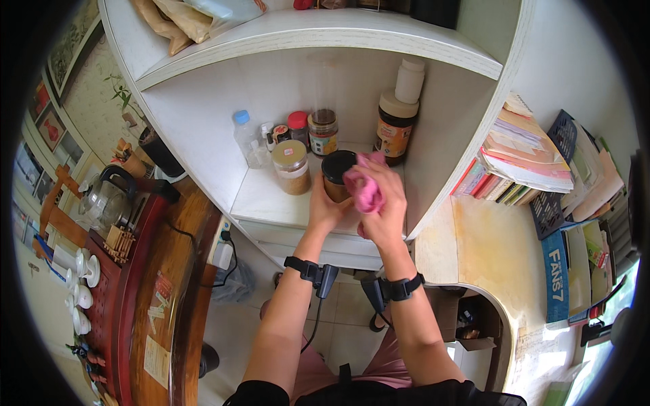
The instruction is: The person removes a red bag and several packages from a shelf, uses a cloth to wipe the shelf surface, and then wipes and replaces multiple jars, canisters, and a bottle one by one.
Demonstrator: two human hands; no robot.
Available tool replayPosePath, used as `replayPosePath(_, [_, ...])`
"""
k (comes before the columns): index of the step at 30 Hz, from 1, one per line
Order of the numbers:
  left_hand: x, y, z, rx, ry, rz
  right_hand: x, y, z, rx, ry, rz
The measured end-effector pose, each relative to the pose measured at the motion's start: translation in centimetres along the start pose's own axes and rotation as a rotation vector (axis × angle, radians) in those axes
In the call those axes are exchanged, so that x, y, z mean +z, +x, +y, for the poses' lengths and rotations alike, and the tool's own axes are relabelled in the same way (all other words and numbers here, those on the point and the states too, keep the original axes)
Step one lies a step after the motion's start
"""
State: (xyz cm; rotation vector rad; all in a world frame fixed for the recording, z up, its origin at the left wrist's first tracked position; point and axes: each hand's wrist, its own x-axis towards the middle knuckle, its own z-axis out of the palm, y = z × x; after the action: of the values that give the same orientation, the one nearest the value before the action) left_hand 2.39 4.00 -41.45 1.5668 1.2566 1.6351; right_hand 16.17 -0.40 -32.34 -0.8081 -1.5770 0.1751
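Note:
A glass jar with a black lid (339,167) stands at the front of the white cabinet shelf (269,205), my left hand (326,205) wrapped around its lower left side. My right hand (388,200) grips a bunched pink cloth (368,190) against the jar's right side. Left of the jar is a gold-lidded jar (291,167) with brown contents. Behind stand a labelled jar (323,137), a red-lidded jar (298,127) and a clear plastic bottle with a blue cap (249,137). At the right rear, a white bottle (410,81) rests on a large dark jar with a beige lid (395,127).
An upper shelf (325,38) holding bags crosses above my hands. On the left, a wooden tea table (167,264) carries a glass kettle (104,203) and white cups (81,294). Books and papers (523,152) are stacked on the desk (477,228) at right.

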Motion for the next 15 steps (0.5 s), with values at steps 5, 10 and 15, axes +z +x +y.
replayPosePath(5, [1.0,1.0,-1.6,0.064,-0.138,0.035,4.2,2.3,1.6,-0.177,-0.212,-0.354])
replayPosePath(10, [0.2,0.5,0.3,-0.011,-0.045,0.017,4.6,4.3,3.3,0.117,-0.316,-0.392])
replayPosePath(15, [0.9,-0.1,-1.5,0.001,-0.155,-0.009,2.0,0.5,0.5,-0.046,-0.364,-0.219])
